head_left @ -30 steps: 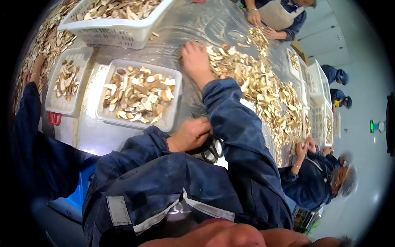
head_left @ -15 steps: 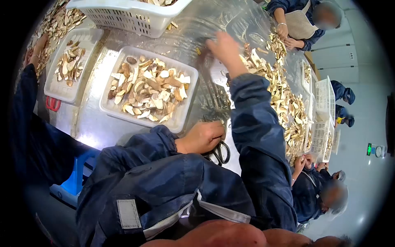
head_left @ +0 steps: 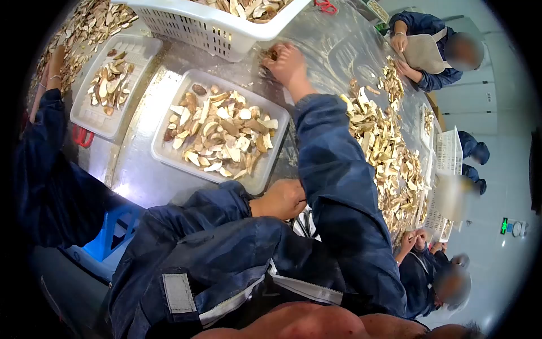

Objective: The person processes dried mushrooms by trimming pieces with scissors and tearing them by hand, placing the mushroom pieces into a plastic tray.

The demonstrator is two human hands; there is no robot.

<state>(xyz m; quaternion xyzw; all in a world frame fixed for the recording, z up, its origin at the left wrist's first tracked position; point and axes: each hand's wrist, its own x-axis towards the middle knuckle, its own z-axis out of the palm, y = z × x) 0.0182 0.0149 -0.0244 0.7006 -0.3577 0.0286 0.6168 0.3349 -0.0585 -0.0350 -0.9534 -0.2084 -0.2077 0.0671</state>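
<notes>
My left hand (head_left: 282, 199) is closed in a fist near the table edge, partly behind my right sleeve. Beside it lie black-handled scissors (head_left: 305, 224), partly covered; whether the hand touches them is unclear. My right hand (head_left: 287, 63) is stretched out on the metal table beside the white perforated basket, its fingers curled over small dark bits I cannot make out. A translucent tray (head_left: 164, 148) of sliced mushrooms (head_left: 223, 133) stands left of my hands. A long heap of mushroom slices (head_left: 389, 164) lies right of my right sleeve.
The white basket (head_left: 197, 25) of slices stands at the upper left. Farther left are a smaller tray (head_left: 82, 113), red handles (head_left: 82, 136) and a co-worker's arm (head_left: 53, 79). Other people work across and to the right, near white crates (head_left: 449, 150). Red scissors (head_left: 326, 6) lie at the top.
My right hand has moved from beside the slice heap towards the basket, its fingers now curled down. My left hand stays closed near the scissors. The view has shifted, moving the trays rightward.
</notes>
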